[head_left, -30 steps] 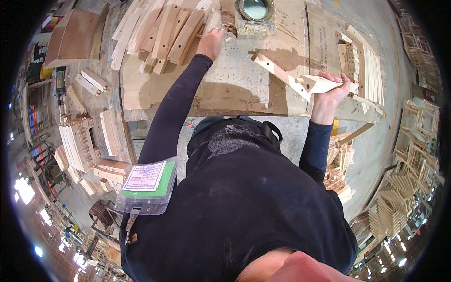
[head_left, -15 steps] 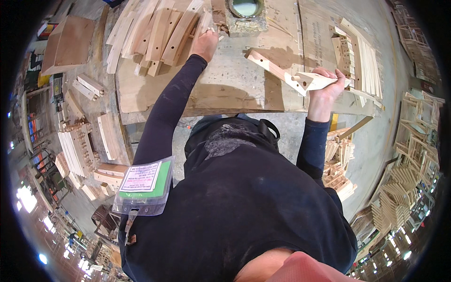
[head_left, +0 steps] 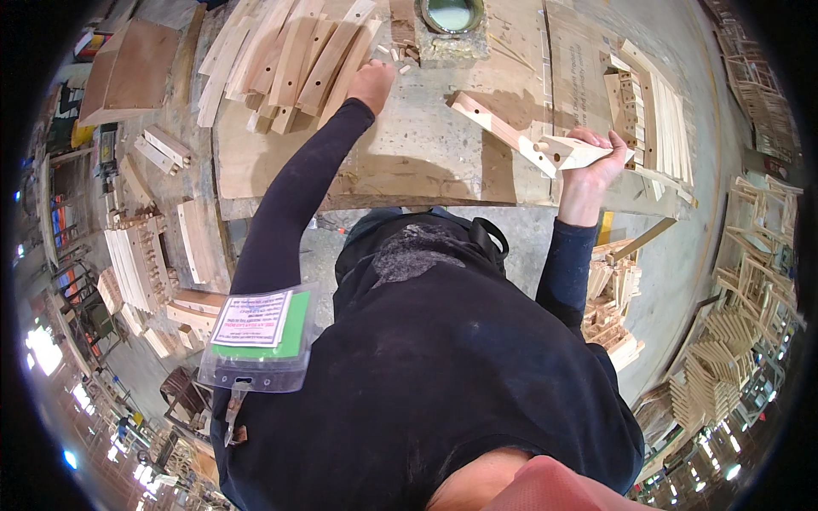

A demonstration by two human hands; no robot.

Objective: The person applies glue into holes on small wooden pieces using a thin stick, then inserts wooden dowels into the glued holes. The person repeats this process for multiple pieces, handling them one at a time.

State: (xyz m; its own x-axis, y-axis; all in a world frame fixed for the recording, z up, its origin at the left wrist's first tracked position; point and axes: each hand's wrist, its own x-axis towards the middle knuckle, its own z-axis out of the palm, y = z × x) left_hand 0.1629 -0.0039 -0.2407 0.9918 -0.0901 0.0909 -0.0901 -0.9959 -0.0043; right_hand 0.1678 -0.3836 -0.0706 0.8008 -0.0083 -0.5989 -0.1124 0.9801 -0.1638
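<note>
Workshop floor, grey, shows around the tabletop; the fisheye bends all straight edges near the rim. Stacked frames stand along the far right, with angled parts piled nearer. To the left: a brown box and a stack of pale pieces.

Tabletop, left to right: fanned pile of slats, most with a dark hole near the lower end; wood chips just right of the pile; a pot of pale liquid on a crusted block; cardboard; at the right side, short blocks beside a row of upright-looking strips.

Hands: well apart. Left hand at the lower right edge of the slats, against the rightmost one, fingers curled; cannot tell whether it grips that slat or only touches it. Right hand clamped on one end of a joined piece, thumb raised along the near side.

Joined piece: two wooden members meeting at an angle, just left of the right hand; longer member slants up and left over the middle of the tabletop, dark hole near its tip. Second hole visible near the joint. Shadow falls below it. Contact with the tabletop: cannot tell.
</note>
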